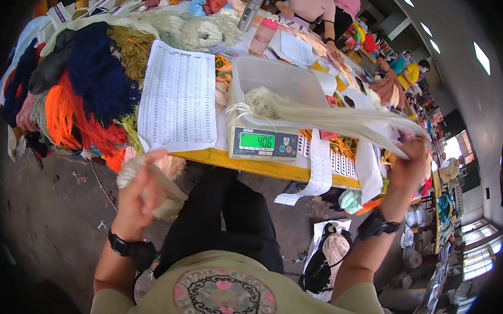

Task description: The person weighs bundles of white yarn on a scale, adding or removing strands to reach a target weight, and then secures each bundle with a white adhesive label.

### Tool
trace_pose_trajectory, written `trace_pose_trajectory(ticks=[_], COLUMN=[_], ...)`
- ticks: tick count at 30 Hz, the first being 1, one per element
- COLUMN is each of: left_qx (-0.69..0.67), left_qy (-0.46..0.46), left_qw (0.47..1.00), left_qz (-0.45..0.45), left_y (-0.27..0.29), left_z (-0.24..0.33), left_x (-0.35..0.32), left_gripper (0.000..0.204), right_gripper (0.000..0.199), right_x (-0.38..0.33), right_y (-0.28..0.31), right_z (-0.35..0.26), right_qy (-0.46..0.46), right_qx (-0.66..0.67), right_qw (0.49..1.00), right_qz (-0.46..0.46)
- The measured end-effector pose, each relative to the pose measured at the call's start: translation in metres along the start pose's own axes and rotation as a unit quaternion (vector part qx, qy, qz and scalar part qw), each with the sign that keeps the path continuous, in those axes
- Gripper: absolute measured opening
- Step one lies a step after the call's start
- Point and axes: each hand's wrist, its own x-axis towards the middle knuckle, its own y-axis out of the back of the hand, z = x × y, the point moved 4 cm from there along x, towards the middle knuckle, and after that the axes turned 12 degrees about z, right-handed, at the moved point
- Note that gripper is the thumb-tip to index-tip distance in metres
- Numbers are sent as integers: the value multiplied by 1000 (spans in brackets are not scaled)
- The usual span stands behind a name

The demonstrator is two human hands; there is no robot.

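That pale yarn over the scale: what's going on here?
The person's right fingers grip the pale yarn, stretched rightward from a clear tub on the scale. The left fingers appear to hold another pale bundle in front of the table. The scale's display is lit green; a printed sheet lies to its left.

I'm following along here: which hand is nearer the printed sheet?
Left. The left hand is just below the printed sheet in view; the right hand is far to its right, past the scale.

Windows (481, 262) at right glaring (blown white); left hand (141, 192) blurred; rim distorted.
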Motion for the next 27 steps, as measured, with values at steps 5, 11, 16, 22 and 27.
trace_pose_trajectory(ticks=[5,11,16,22,27], left_qx=[-72,146,12,108,283], left_qy=[57,56,78,-54,-167], left_qw=[985,954,979,991,942], left_qz=[-143,-256,-186,-51,-67], left_y=[-32,-112,-111,-93,-109], left_z=[-20,-68,-63,-54,-52], left_x=[4,-8,-11,-9,-17], left_gripper=[41,43,37,33,32], right_gripper=[26,27,22,23,22], right_x=[-71,-235,-256,-263,-262], right_y=[-11,-128,-123,-124,-117], right_z=[-60,8,43,48,52], right_qy=[151,-326,-220,-207,-195], right_qx=[-359,-107,-165,-94,-45], right_qw=[921,806,831,888,902], right_qz=[17,-483,-484,-399,-382])
